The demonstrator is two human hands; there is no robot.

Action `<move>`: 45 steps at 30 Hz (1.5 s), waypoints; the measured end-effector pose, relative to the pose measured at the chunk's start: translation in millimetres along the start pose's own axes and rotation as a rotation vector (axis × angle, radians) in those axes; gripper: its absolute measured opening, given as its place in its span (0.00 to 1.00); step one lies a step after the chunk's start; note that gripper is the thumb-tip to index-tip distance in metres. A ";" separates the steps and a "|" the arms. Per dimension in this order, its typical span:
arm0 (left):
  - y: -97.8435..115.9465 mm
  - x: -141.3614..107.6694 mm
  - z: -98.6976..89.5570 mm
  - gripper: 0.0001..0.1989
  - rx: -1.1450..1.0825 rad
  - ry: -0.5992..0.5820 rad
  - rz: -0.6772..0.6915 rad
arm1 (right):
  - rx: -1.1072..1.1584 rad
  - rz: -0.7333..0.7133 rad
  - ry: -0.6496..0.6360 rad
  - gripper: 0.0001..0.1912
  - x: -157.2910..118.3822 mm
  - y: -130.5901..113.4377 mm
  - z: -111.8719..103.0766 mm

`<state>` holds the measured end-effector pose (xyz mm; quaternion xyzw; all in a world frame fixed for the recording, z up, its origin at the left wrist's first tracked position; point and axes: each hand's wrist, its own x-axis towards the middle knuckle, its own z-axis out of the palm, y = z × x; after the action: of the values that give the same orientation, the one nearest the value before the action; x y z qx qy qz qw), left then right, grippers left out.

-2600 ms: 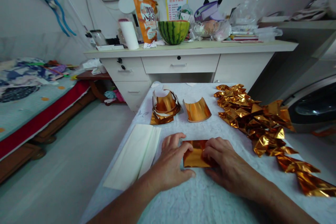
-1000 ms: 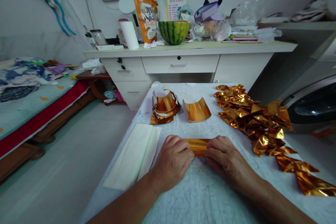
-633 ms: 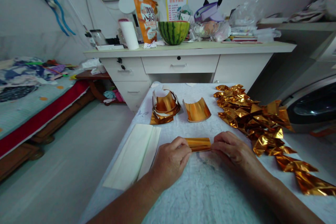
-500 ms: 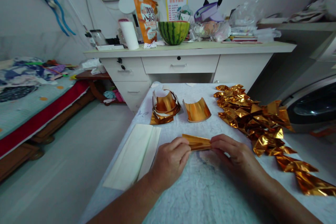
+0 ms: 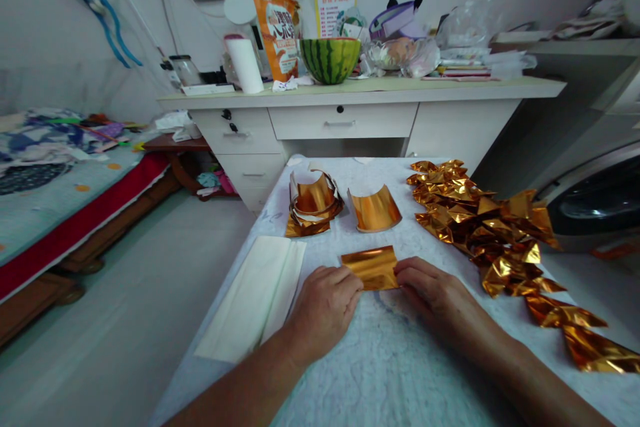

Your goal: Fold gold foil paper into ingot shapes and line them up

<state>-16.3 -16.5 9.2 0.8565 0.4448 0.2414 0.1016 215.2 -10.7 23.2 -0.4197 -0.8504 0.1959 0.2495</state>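
A sheet of shiny gold foil paper [image 5: 371,267] lies between my hands near the middle of the table. My left hand [image 5: 327,303] grips its left edge with the fingers closed. At the right edge, my right hand [image 5: 425,283] pinches the same sheet. Beyond it rest a curved gold foil sheet [image 5: 375,209] and, to its left, a curled stack of gold foil sheets [image 5: 315,203]. Off-white paper sheets [image 5: 250,297] lie left of my left hand. Folded gold foil pieces [image 5: 480,227] form a long heap on the right.
The table [image 5: 390,360] has a pale cloth cover. A white desk [image 5: 345,121] stands behind it, bearing a cut watermelon [image 5: 330,60], an orange pouch [image 5: 277,33] and a paper roll [image 5: 245,65]. A bed [image 5: 75,213] is at left, a washing machine [image 5: 595,193] at right.
The gold foil sheet in my hands has opened from a narrow, rolled-looking strip to a broader, flatter face. Both hands have shifted only slightly.
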 end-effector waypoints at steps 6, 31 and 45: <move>3.5 -1.2 -3.3 0.05 0.007 -0.124 -0.061 | -0.012 -0.001 -0.076 0.11 0.8 0.1 1.7; 4.4 5.9 -1.5 0.07 -0.002 -0.144 -0.307 | -0.166 0.269 -0.069 0.11 8.2 1.0 19.8; 3.2 8.2 0.3 0.05 0.062 -0.157 -0.345 | -0.220 0.308 -0.037 0.10 8.2 1.0 21.5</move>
<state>-9.9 -11.7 12.8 0.7864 0.5830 0.1392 0.1493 198.9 -6.1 7.6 -0.5660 -0.7969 0.1453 0.1532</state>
